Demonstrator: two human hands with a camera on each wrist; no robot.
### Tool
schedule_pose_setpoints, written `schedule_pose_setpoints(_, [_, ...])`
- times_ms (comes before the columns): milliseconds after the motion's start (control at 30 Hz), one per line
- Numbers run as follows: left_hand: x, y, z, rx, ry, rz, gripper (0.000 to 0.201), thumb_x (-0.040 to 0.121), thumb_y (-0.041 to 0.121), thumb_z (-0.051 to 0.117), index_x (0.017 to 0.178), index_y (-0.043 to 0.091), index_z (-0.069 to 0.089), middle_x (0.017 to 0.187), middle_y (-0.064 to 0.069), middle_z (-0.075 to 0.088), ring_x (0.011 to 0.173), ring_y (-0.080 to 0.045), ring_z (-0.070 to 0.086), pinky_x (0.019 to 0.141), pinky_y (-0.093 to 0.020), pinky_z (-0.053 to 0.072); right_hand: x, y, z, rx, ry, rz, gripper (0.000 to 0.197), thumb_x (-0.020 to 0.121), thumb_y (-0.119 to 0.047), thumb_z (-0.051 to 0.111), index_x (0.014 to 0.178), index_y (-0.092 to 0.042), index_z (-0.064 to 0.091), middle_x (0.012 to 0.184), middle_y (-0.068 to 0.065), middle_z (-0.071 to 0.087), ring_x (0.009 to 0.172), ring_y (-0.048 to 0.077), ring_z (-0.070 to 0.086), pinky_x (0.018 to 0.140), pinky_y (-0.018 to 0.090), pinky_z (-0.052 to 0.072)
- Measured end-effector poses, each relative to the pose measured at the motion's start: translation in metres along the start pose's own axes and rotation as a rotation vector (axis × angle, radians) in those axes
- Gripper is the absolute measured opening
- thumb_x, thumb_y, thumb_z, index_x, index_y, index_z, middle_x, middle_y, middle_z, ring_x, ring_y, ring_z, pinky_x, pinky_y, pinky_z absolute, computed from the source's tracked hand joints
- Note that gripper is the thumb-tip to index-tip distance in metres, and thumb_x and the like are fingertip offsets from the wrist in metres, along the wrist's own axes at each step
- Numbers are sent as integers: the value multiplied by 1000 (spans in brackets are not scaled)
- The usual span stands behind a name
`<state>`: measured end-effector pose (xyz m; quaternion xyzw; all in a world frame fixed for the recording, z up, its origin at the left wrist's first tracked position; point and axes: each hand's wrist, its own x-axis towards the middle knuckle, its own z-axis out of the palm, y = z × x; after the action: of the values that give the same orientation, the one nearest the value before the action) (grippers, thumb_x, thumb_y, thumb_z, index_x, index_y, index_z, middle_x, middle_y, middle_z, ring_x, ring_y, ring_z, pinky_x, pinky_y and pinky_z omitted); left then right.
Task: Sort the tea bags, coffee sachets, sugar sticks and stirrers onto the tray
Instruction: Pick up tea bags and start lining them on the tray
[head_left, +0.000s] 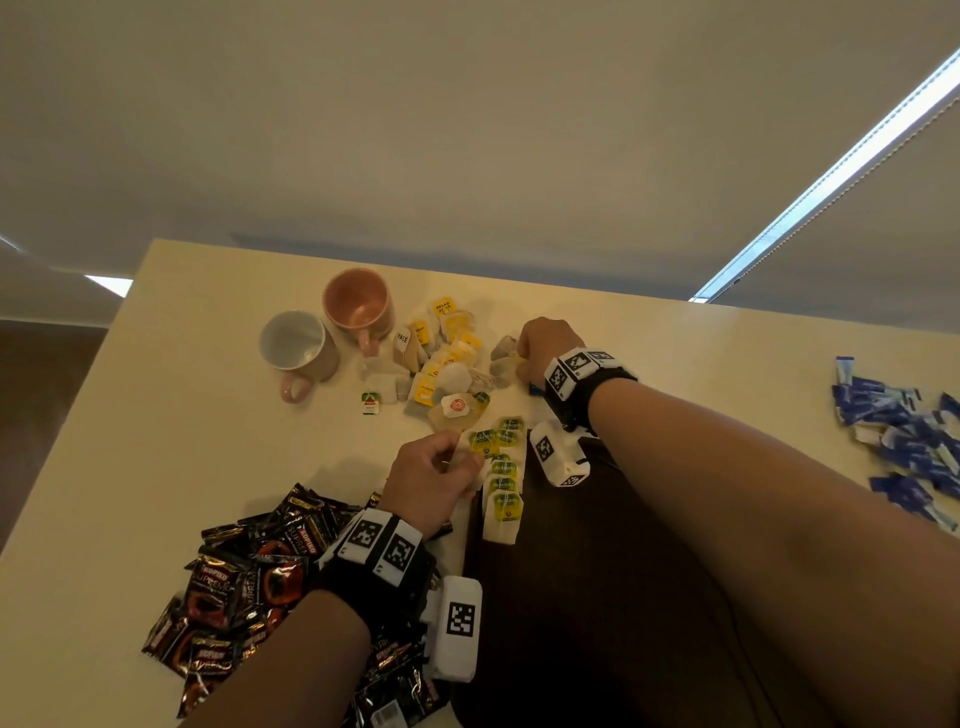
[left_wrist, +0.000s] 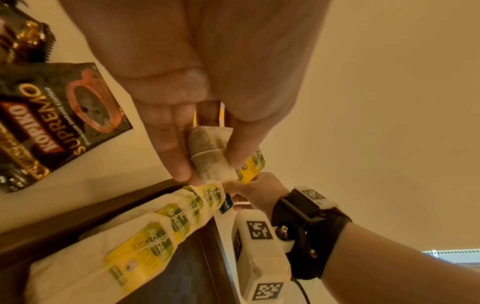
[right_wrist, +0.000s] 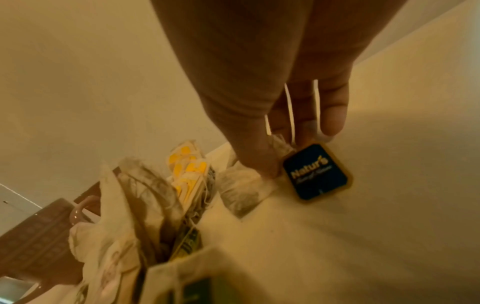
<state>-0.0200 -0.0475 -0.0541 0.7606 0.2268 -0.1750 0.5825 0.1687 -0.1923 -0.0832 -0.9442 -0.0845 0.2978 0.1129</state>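
Observation:
My left hand (head_left: 460, 460) pinches a tea bag (left_wrist: 210, 156) with a yellow-green tag (left_wrist: 252, 166), just above the far end of a row of matching tea bags (head_left: 501, 488) lying overlapped along the left edge of the dark tray (head_left: 597, 597). Farther back, my right hand (head_left: 522, 358) reaches the right side of the loose tea bag pile (head_left: 441, 358). Its thumb and fingers (right_wrist: 254, 162) pinch a tea bag (right_wrist: 244, 185) with a blue "Natur's" tag (right_wrist: 315, 172), low on the table. No stirrers are in view.
Dark coffee sachets (head_left: 249, 571) are heaped at the near left, under my left forearm. Blue sugar sticks (head_left: 904, 431) lie scattered at the far right. A pink mug (head_left: 358, 301) and a white mug (head_left: 296, 345) stand behind and left of the tea pile.

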Motion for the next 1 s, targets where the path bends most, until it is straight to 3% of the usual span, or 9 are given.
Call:
schedule_pose_setpoints(100, [-1, 2, 1, -13, 6, -6, 6, 91, 15, 69, 93, 11, 73, 90, -8, 75, 86, -28, 71, 82, -49, 59, -6, 6, 0, 166, 49, 2, 21, 79, -7, 65, 96, -16, 56, 105, 7, 60, 93, 29, 60, 73, 34, 51])
schedule_pose_setpoints(233, [-4, 7, 1, -5, 34, 41, 7, 91, 13, 69, 92, 18, 72, 94, 1, 75, 89, -12, 71, 83, -28, 58, -21, 16, -7, 394, 133, 51, 36, 77, -11, 76, 105, -19, 54, 101, 3, 59, 90, 23, 59, 70, 30, 47])
schedule_pose_setpoints(333, [-4, 11, 2, -18, 63, 53, 9, 91, 13, 69, 92, 21, 72, 94, 0, 75, 89, -14, 72, 86, -37, 59, -40, 22, -17, 455, 147, 35, 40, 75, -16, 81, 107, -20, 59, 100, -1, 60, 89, 17, 59, 73, 28, 50])
schedule_pose_setpoints(467, [-8, 26, 4, -186, 85, 37, 25, 92, 2, 64, 115, 12, 63, 103, -10, 73, 80, -22, 74, 70, -37, 63, -79, 26, -28, 492, 164, -78, 37, 74, -16, 83, 103, -22, 61, 93, 0, 64, 77, 12, 60, 66, 23, 51])
schedule_pose_setpoints(533, [-15, 35, 5, -241, 81, 64, 41, 91, -4, 62, 120, 24, 55, 99, -11, 71, 74, -24, 74, 64, -36, 62, -103, 28, -30, 505, 146, -136, 36, 74, -17, 82, 103, -23, 61, 90, 0, 66, 76, 13, 62, 69, 27, 55])
schedule_pose_setpoints(600, [-16, 40, 6, -259, 80, 71, 45, 91, -7, 61, 110, 33, 52, 97, -14, 69, 68, -26, 72, 60, -35, 60, -120, 27, -30, 514, 120, -173, 37, 75, -17, 82, 104, -24, 60, 87, -1, 67, 74, 12, 62, 70, 28, 56])
schedule_pose_setpoints(767, [-27, 40, 16, -109, 46, 95, 23, 94, -3, 58, 86, 15, 69, 103, -11, 69, 66, -19, 72, 58, -29, 61, -157, 24, -23, 583, 81, -227, 46, 74, -15, 83, 110, -24, 55, 80, -1, 70, 64, 8, 62, 65, 27, 55])
schedule_pose_setpoints(900, [-36, 44, 23, -297, -49, -77, 19, 96, 0, 55, 90, 11, 69, 93, -16, 69, 75, -24, 70, 64, -31, 62, -174, 20, -13, 679, 90, -232, 54, 72, -13, 84, 117, -20, 54, 82, 3, 71, 66, 12, 63, 69, 30, 58])
schedule_pose_setpoints(1000, [-41, 43, 23, -441, -139, -107, 18, 98, 19, 58, 96, 6, 69, 86, -16, 69, 75, -23, 69, 66, -33, 61, -183, 19, -9, 746, 94, -225, 58, 73, -10, 84, 121, -18, 54, 84, 4, 71, 69, 19, 66, 72, 33, 59])
